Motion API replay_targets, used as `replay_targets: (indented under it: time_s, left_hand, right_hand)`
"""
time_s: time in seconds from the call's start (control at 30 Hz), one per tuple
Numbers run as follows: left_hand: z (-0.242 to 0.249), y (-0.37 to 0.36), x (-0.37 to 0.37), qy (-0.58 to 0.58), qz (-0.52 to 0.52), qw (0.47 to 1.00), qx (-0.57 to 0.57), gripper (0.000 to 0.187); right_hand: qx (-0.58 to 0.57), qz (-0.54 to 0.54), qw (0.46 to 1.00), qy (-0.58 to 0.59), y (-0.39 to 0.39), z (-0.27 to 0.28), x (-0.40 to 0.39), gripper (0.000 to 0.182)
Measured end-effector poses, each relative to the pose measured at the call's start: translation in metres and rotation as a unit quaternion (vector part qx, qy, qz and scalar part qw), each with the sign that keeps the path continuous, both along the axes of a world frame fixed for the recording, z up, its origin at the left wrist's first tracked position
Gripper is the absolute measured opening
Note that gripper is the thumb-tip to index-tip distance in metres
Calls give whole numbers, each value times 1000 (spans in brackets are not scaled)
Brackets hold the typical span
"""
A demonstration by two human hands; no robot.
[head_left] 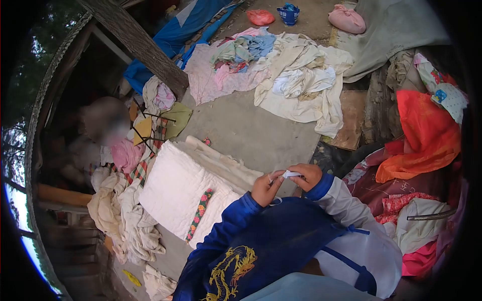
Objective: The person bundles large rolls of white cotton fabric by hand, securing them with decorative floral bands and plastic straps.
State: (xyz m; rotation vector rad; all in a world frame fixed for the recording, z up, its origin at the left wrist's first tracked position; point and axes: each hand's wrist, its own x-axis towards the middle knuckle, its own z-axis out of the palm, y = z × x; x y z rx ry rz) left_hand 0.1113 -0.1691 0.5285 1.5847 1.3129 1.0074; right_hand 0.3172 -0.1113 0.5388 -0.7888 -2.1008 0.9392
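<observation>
My left hand [267,188] and my right hand [307,175] meet in front of my body, fingers pinched on a small white strip [289,174]. The strip looks flat and folded; its exact kind I cannot tell. Thin white cord shows just below my left hand. Beside my left sleeve lies a thick white quilted pad [168,183], folded in layers on the ground. A narrow floral strip [200,214] in green and red rests across the pad near its front edge.
Piles of pale cloth [133,226] lie at the left. Farther off, a white sheet [306,80] and a pink sheet [216,75] carry clothes. Orange cloth [422,140] drapes over bundles at the right. A wooden post [140,42] slants down at the back, near a blue bucket [288,15].
</observation>
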Motion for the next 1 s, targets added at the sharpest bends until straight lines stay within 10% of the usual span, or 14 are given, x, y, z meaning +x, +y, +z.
replay_targets:
  time_s: [0.43,0.8,1.0]
  left_hand:
    - [-7,11,28,-96,4,991,-98,21]
    - [12,25,1,-106,-61,991,-59,21]
    - [21,24,-14,-157,-85,975,-135,23]
  right_hand:
    - [-362,-44,916,167,-3,-16,21,17]
    - [-202,24,973,106,13,8,12,14]
    - [-327,59,938,99,14,14,3,14]
